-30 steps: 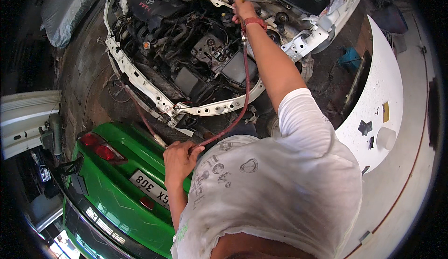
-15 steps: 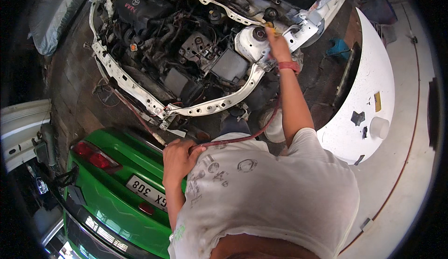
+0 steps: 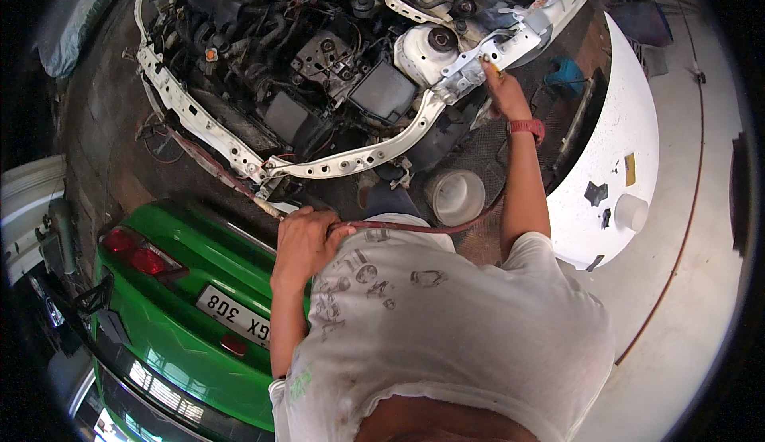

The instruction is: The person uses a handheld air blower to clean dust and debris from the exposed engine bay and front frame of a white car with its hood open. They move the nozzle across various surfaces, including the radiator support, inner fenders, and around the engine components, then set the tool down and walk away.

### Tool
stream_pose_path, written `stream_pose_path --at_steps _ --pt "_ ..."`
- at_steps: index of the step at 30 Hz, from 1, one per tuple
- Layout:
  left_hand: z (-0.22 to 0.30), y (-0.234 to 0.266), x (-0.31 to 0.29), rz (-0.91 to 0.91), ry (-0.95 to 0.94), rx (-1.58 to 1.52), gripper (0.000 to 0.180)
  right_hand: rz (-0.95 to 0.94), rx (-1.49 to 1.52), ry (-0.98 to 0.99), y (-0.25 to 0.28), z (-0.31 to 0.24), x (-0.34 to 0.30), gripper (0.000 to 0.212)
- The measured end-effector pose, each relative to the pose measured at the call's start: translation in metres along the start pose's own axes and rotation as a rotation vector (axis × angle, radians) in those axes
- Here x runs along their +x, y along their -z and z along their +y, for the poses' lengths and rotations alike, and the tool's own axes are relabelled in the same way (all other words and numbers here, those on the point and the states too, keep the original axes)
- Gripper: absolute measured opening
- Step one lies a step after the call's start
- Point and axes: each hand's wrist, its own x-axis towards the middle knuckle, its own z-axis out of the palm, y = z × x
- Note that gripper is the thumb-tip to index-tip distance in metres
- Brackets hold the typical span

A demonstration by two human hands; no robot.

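Yellow tool (image 3: 494, 68) clasped, the right hand (image 3: 509, 96) has been shifted within reach of the rail (image 3: 516, 45), hose (image 3: 382, 224) gripped by left hand (image 3: 305, 239).

I'm watching through the left of two wide fisheyes worn side by side on the person's head; picture upright, unmirrored. Camera looks steeply down and a little forward. Closest to the lens: the white shirt (image 3: 462, 322), large across the lower middle. Left hand (image 3: 304, 243) sits left of centre, just beyond the shirt; right hand (image 3: 507, 95) farther out, upper right. Past them, the engine bay's white front rail (image 3: 351, 167) curves across the upper half, the bay running off my top edge. Green car (image 3: 159, 314) at lower left, white panel (image 3: 613, 139) at right. Straight lines bow toward the rim; corners fall to black.
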Motion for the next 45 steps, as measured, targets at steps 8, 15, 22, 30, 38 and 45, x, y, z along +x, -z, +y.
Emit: stream_pose_path --at_steps 8,15,22,30,38,45 --pt "-0.005 -0.003 -0.008 -0.030 0.044 -0.007 0.037 0.303 0.077 0.091 -0.004 -0.034 -0.011 0.083" --pt "-0.006 -0.006 -0.016 -0.007 0.068 -0.025 0.036 -0.347 -0.011 0.084 -0.068 -0.079 -0.024 0.090" --pt "-0.011 -0.008 -0.035 0.012 0.130 0.012 0.036 -0.346 -0.074 0.247 -0.183 -0.141 -0.013 0.090" --pt "-0.022 -0.001 -0.071 0.049 0.175 -0.008 0.037 -0.199 -0.150 0.229 -0.252 -0.185 -0.005 0.087" --pt "-0.060 0.012 -0.132 0.090 0.209 -0.044 0.038 -0.260 -0.065 0.034 -0.277 -0.199 0.028 0.091" --pt "-0.099 0.019 -0.186 0.106 0.252 -0.129 0.041 -0.244 0.090 -0.120 -0.276 -0.208 -0.011 0.090"
